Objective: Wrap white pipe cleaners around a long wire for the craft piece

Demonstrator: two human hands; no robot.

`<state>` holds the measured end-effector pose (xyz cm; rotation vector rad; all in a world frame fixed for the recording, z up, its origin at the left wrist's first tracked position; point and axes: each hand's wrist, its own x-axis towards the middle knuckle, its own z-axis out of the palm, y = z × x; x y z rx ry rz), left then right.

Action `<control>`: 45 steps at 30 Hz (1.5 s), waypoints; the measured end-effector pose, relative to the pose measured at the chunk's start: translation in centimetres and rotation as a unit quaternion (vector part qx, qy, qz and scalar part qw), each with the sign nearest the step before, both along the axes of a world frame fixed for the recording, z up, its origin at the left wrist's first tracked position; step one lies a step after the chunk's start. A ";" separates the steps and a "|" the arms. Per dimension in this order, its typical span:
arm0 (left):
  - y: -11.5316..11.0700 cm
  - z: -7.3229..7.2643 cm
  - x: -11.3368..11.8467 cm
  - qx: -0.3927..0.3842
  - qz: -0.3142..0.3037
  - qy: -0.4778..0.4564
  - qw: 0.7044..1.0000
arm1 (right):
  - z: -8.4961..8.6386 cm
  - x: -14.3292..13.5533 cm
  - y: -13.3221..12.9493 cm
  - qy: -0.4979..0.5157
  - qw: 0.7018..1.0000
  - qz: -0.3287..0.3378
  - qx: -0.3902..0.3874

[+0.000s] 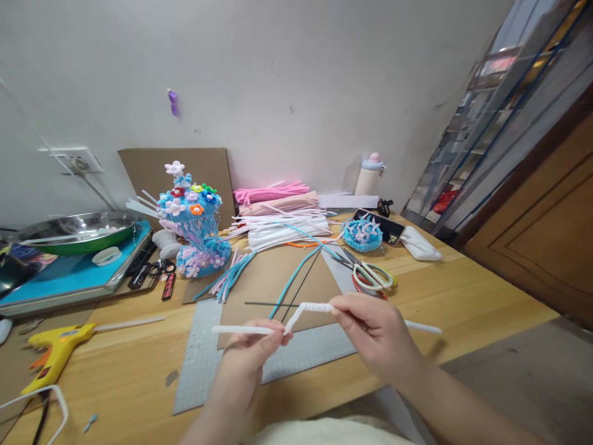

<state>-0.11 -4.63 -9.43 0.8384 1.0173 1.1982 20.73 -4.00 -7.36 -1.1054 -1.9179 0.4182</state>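
Note:
My left hand [254, 352] pinches a white pipe cleaner [294, 318] near its bend, with a straight end sticking out to the left. My right hand [370, 327] grips the same piece farther along, where a short stretch between the hands looks coiled or twisted. Another white end shows past the right hand. Both hands hover above a brown cardboard sheet [259, 278] lying on a grey cutting mat [199, 364]. Blue pipe cleaners [296, 278] and a thin dark rod [259, 303] lie just beyond the hands.
A yellow glue gun [65, 349] lies at left. Scissors [370, 275] rest right of the cardboard. Pink and white pipe cleaner bundles [287, 228] are stacked by the wall. A blue flowered pipe cleaner piece [192, 210] stands back left; a smaller blue one [362, 235] sits back right.

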 end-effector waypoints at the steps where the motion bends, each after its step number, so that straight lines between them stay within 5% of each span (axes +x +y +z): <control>1: 0.3 -0.1 0.0 -0.042 -0.023 -0.032 0.998 | 0.2 0.1 -0.1 0.001 1.000 0.030 -0.002; 4: 1.5 0.1 -0.5 -0.082 -0.097 -0.051 0.991 | 0.8 0.6 -0.3 -0.059 0.991 0.120 0.010; 8: 3.1 1.0 -1.4 -0.048 -0.153 0.035 0.986 | 1.3 1.1 -0.2 -0.228 0.956 0.177 0.043; 14: 2.7 2.2 -2.0 0.092 -0.075 0.200 0.973 | 0.7 0.9 0.1 -0.347 0.933 0.070 0.070; 21: 0.2 2.1 -1.0 0.350 0.012 0.346 0.871 | -0.3 0.2 0.3 -0.211 0.976 -0.041 0.025; 24: -0.3 1.3 -0.2 0.313 0.048 0.276 0.907 | -0.6 0.1 0.2 -0.087 0.995 -0.045 0.004; 28: -0.1 -0.2 0.5 0.068 0.031 0.038 0.996 | -0.4 0.2 -0.1 0.006 1.000 0.015 -0.004; 30: 0.5 -0.7 0.6 -0.046 -0.025 -0.066 0.996 | -0.1 0.4 -0.3 -0.007 0.997 0.071 0.009; 33: 1.5 -0.8 0.2 -0.115 -0.101 -0.097 0.984 | 0.5 0.7 -0.2 -0.088 0.985 0.140 0.054; 39: 3.2 0.1 -1.6 -0.071 -0.113 0.004 0.991 | 1.1 1.6 -0.1 -0.272 0.946 0.134 0.115; 45: 2.7 1.5 -2.6 0.122 -0.122 0.212 0.962 | 0.9 1.4 -0.1 -0.334 0.932 0.075 0.122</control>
